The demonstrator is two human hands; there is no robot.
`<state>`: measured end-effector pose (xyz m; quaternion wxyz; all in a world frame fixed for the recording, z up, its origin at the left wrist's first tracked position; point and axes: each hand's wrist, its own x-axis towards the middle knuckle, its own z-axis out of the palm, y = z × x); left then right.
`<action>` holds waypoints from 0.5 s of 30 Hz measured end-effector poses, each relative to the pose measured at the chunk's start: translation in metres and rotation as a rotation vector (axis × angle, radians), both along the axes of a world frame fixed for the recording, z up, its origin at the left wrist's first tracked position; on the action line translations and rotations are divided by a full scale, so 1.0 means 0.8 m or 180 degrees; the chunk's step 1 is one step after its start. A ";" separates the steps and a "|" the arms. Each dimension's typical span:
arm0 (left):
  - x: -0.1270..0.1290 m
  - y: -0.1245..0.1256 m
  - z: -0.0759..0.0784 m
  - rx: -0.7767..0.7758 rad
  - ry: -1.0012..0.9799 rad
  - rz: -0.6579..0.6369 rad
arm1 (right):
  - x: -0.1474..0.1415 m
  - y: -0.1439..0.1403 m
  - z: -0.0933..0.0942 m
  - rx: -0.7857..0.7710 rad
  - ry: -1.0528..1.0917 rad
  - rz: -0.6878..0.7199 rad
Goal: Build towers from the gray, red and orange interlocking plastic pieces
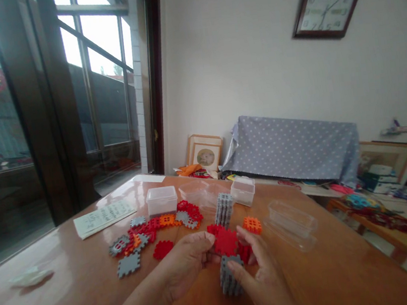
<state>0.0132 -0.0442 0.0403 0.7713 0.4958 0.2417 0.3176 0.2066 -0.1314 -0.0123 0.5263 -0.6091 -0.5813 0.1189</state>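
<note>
My left hand (196,251) is closed, thumb and fingers pinching the left side of the red notched building tiles (226,242). From the other side my right hand (266,272) curls round the same red tiles, its fingers along their right edge. The right thumb lies over the top of a stack of grey notched tiles (230,281), in front of the red ones; whether it presses on the stack I cannot tell. Behind the red tiles stands a taller grey tile stack (224,209). An orange window tile (252,224) lies to the right.
Loose red, grey and orange tiles (160,221) are heaped to the left, near a single grey tile (129,265) and a red round piece (163,250). Clear plastic boxes (162,200) stand behind. A clear container (291,223) lies right, paper sheets (104,217) left.
</note>
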 end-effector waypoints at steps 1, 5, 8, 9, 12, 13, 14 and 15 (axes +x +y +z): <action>0.001 -0.002 0.000 -0.0061 -0.0029 -0.0031 | 0.001 0.000 0.001 0.0041 -0.0032 -0.0027; 0.004 -0.006 -0.004 -0.0260 -0.0098 -0.0071 | -0.001 0.000 0.008 0.0173 -0.0069 -0.0064; 0.005 -0.004 -0.008 -0.0239 -0.0122 -0.0114 | 0.001 -0.002 0.020 0.0185 -0.0018 -0.0103; 0.005 -0.003 -0.009 -0.0219 -0.0098 -0.0081 | 0.006 -0.003 0.025 0.0189 0.0044 -0.0157; 0.006 0.003 -0.009 -0.0129 0.0083 0.0171 | 0.030 -0.003 0.037 0.0127 0.0440 -0.0423; 0.005 0.006 -0.009 -0.0092 0.0157 0.0273 | 0.041 -0.002 0.039 0.0078 0.0623 -0.0511; 0.005 0.009 -0.009 -0.0062 0.0229 0.0363 | 0.052 0.000 0.040 -0.0013 0.0765 -0.0609; 0.004 0.011 -0.009 -0.0043 0.0292 0.0446 | 0.063 0.002 0.040 -0.0094 0.0836 -0.0654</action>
